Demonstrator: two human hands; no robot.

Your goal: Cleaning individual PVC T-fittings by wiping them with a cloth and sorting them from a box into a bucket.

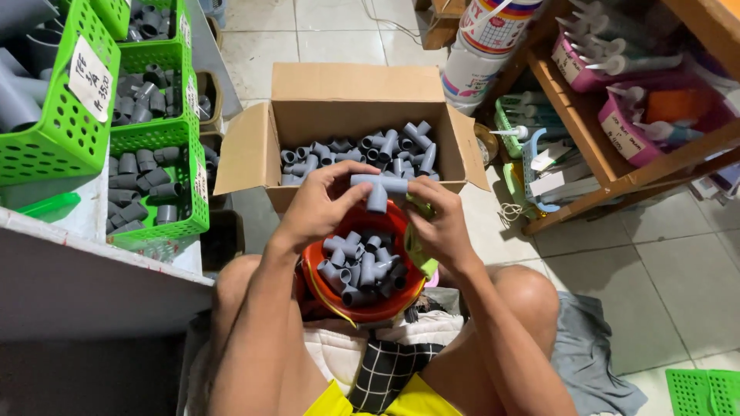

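Observation:
Both my hands hold one grey plastic tee pipe fitting (378,189) above a red bucket (389,308) that rests between my knees. My left hand (320,204) grips the fitting's left end. At the fitting's right end are the fingers of my right hand (439,223), which also pinches a small yellow-green thing against the palm. The bucket is filled with several grey pipe fittings (362,266). Just beyond it, an open cardboard box (354,92) on the floor holds many more grey fittings (370,150).
Green plastic baskets (158,181) of grey fittings stand on a white shelf at my left. A wooden rack (617,166) with pink bins of tubes is at the right, white pails (486,54) behind the box. A grey cloth (593,347) and another green basket (705,389) lie on the tiled floor.

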